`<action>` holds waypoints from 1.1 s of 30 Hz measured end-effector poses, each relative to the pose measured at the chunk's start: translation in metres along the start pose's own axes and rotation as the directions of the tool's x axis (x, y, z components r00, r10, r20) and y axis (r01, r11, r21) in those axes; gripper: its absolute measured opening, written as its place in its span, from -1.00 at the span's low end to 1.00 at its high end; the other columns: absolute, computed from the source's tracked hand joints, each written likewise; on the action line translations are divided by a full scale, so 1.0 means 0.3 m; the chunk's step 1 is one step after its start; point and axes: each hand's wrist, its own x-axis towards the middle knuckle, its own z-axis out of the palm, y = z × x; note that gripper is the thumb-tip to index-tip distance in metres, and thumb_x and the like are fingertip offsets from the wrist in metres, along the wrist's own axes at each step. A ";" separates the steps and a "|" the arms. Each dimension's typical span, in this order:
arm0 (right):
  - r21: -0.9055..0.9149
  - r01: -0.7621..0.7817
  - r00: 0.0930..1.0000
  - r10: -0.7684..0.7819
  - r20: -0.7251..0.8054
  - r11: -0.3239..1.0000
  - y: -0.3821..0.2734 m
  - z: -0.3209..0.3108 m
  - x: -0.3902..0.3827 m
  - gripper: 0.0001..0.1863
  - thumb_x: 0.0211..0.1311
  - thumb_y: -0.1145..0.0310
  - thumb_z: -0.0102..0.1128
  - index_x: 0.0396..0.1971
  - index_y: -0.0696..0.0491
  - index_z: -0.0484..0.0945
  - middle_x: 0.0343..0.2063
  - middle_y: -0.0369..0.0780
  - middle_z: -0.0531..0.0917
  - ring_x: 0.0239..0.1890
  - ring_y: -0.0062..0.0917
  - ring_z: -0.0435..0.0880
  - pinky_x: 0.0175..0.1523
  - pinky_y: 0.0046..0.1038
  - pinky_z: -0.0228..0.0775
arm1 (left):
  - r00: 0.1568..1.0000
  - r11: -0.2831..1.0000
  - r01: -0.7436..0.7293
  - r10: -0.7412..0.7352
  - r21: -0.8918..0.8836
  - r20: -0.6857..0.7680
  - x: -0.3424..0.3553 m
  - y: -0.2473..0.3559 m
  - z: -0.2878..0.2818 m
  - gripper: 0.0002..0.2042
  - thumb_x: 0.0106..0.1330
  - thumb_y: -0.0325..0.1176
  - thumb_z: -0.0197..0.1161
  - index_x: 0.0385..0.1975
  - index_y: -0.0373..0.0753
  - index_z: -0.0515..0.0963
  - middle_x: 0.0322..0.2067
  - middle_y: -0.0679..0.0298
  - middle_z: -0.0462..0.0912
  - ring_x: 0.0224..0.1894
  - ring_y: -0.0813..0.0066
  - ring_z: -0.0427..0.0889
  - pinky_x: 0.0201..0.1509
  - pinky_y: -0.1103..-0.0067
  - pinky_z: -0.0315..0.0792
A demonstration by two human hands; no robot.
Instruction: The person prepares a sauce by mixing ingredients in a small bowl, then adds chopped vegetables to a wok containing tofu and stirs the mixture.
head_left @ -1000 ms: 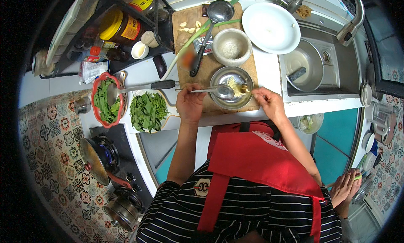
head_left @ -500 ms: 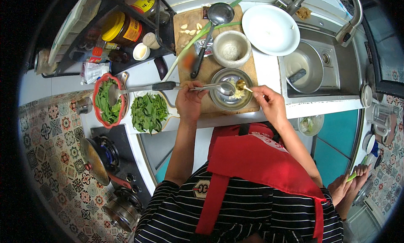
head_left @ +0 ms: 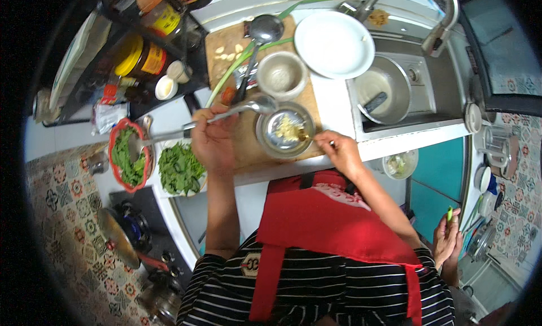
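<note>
My left hand (head_left: 212, 142), left of the steel bowl, grips a metal spoon (head_left: 259, 104), whose head is raised over the bowl's upper rim. My right hand (head_left: 340, 152) pinches a small gold-coloured spoon (head_left: 304, 135) that dips into the steel bowl (head_left: 264, 135) among pale yellow minced bits (head_left: 285, 128). The bowl sits on a wooden board (head_left: 306, 97), below a stone mortar (head_left: 265, 74) and beside a black-handled ladle (head_left: 266, 27), green stalks and garlic cloves (head_left: 222, 51). Chopped greens (head_left: 178, 168) lie on a plate left of my left hand.
Red bowl of greens (head_left: 130, 156), spice rack (head_left: 197, 66) and stove with wok (head_left: 113, 235) at left. White plate (head_left: 333, 43), sink (head_left: 423, 83) holding a steel pot (head_left: 387, 94), and tap (head_left: 435, 38) at right. A co-worker's hands (head_left: 445, 238) hold a green stalk at lower right.
My left hand has moved left, lifting the metal spoon out of the bowl toward its upper rim. The gold spoon stays in the bowl. The whole view has shifted somewhat.
</note>
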 end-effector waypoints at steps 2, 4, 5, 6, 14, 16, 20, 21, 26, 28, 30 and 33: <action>0.091 -0.034 0.999 0.033 0.005 0.995 -0.008 0.000 0.008 -0.81 0.11 0.45 0.16 -0.24 0.02 0.55 -0.35 -0.18 0.64 -0.40 -0.43 0.63 -0.27 -0.47 0.45 | 0.990 0.971 -0.111 0.090 0.213 0.108 0.064 -0.010 0.089 -0.83 0.36 -0.34 -0.14 -0.32 -0.30 0.34 -0.26 0.04 0.50 -0.16 0.27 0.52 -0.08 0.39 0.52; 0.009 0.099 0.993 -0.098 -0.068 0.995 -0.016 0.007 0.016 -0.79 0.09 0.49 0.15 -0.23 0.04 0.55 -0.34 -0.18 0.64 -0.35 -0.45 0.63 -0.24 -0.47 0.45 | 0.978 0.880 -0.160 0.081 0.447 0.192 0.138 -0.043 0.157 -0.84 0.37 -0.38 -0.14 -0.29 -0.32 0.36 -0.26 0.06 0.50 -0.18 0.31 0.53 -0.08 0.44 0.51; -0.135 0.187 0.976 -0.199 -0.084 0.973 -0.005 -0.007 0.008 -0.79 0.09 0.51 0.16 -0.22 0.06 0.55 -0.34 -0.20 0.64 -0.31 -0.53 0.62 -0.22 -0.51 0.45 | 0.972 0.838 -0.168 0.053 0.520 0.228 0.165 -0.071 0.178 -0.83 0.37 -0.39 -0.12 -0.27 -0.34 0.39 -0.25 0.09 0.51 -0.19 0.35 0.53 -0.08 0.48 0.50; -0.133 0.157 0.983 -0.167 -0.072 0.979 -0.006 -0.040 -0.029 -0.79 0.09 0.50 0.15 -0.22 0.06 0.55 -0.34 -0.20 0.64 -0.31 -0.52 0.62 -0.22 -0.50 0.45 | 0.959 0.705 -0.222 0.033 0.673 0.282 0.168 -0.084 0.204 -0.81 0.37 -0.37 -0.09 -0.25 -0.33 0.42 -0.25 0.12 0.52 -0.20 0.41 0.53 -0.12 0.53 0.48; -0.102 0.063 0.993 -0.073 -0.097 0.993 -0.019 -0.018 -0.008 -0.86 0.16 0.46 0.13 -0.27 0.09 0.53 -0.52 -0.20 0.62 -0.50 -0.53 0.58 -0.31 -0.54 0.42 | 0.928 0.356 -0.372 0.130 0.857 0.349 0.241 -0.203 0.098 -0.85 0.24 -0.38 0.14 -0.26 -0.26 0.56 -0.30 0.26 0.53 -0.33 0.56 0.50 -0.29 0.65 0.38; 0.133 -0.065 0.996 0.071 -0.045 0.989 -0.016 -0.024 -0.002 -0.87 0.19 0.45 0.12 -0.26 0.10 0.52 -0.56 -0.21 0.59 -0.52 -0.55 0.56 -0.36 -0.56 0.40 | 0.986 0.499 -0.168 0.062 0.850 0.158 0.223 -0.217 0.039 -0.84 0.23 -0.41 0.15 -0.24 -0.27 0.55 -0.31 0.29 0.54 -0.32 0.59 0.50 -0.27 0.65 0.39; 0.381 -0.134 0.991 0.131 0.033 0.915 -0.004 -0.015 0.014 -0.85 0.18 0.42 0.14 -0.25 0.08 0.51 -0.59 -0.16 0.58 -0.56 -0.51 0.56 -0.39 -0.56 0.39 | 0.997 0.663 -0.002 -0.056 0.749 0.053 0.166 -0.209 0.009 -0.79 0.21 -0.45 0.18 -0.16 -0.32 0.52 -0.38 0.31 0.58 -0.32 0.64 0.51 -0.23 0.66 0.40; 0.256 -0.097 0.995 0.104 -0.013 0.962 -0.011 -0.016 0.011 -0.85 0.17 0.42 0.14 -0.26 0.08 0.52 -0.58 -0.16 0.59 -0.56 -0.48 0.57 -0.39 -0.54 0.40 | 0.995 0.686 -0.012 -0.062 0.728 0.074 0.156 -0.209 0.003 -0.78 0.21 -0.44 0.17 -0.15 -0.32 0.51 -0.39 0.30 0.58 -0.32 0.64 0.51 -0.23 0.66 0.40; -0.269 0.174 0.977 -0.201 -0.077 0.947 -0.043 -0.013 0.038 -0.90 0.15 0.39 0.12 -0.37 0.07 0.53 -0.46 -0.12 0.62 -0.44 -0.18 0.59 -0.36 -0.32 0.45 | 0.999 0.602 -0.004 -0.027 0.799 0.025 0.078 -0.226 -0.119 -0.85 0.23 -0.46 0.14 -0.25 -0.35 0.47 -0.38 0.30 0.56 -0.27 0.61 0.52 -0.17 0.68 0.39; -0.282 0.125 0.978 -0.166 -0.127 0.951 -0.074 -0.020 0.046 -0.91 0.14 0.40 0.12 -0.38 0.07 0.53 -0.46 -0.11 0.61 -0.42 -0.20 0.60 -0.34 -0.32 0.45 | 0.998 0.666 -0.018 -0.028 0.746 0.049 0.082 -0.210 -0.102 -0.82 0.25 -0.49 0.10 -0.16 -0.34 0.45 -0.25 0.28 0.56 -0.20 0.59 0.52 -0.14 0.65 0.41; -0.381 0.138 0.978 -0.187 -0.094 0.914 -0.083 -0.025 0.057 -0.90 0.12 0.45 0.13 -0.33 0.06 0.55 -0.42 -0.10 0.60 -0.41 -0.23 0.61 -0.34 -0.34 0.44 | 0.999 0.700 0.025 -0.051 0.714 0.015 0.051 -0.199 -0.101 -0.80 0.27 -0.50 0.08 -0.12 -0.32 0.44 -0.20 0.28 0.55 -0.17 0.58 0.52 -0.12 0.64 0.42; -0.250 0.254 0.922 -0.312 -0.229 0.934 -0.193 -0.068 0.086 -0.85 0.10 0.49 0.14 -0.29 0.08 0.55 -0.41 -0.11 0.59 -0.42 -0.23 0.60 -0.36 -0.34 0.44 | 0.997 0.662 0.080 -0.063 0.745 -0.051 0.018 -0.191 -0.115 -0.79 0.23 -0.50 0.09 -0.14 -0.34 0.42 -0.21 0.22 0.55 -0.17 0.53 0.53 -0.05 0.63 0.40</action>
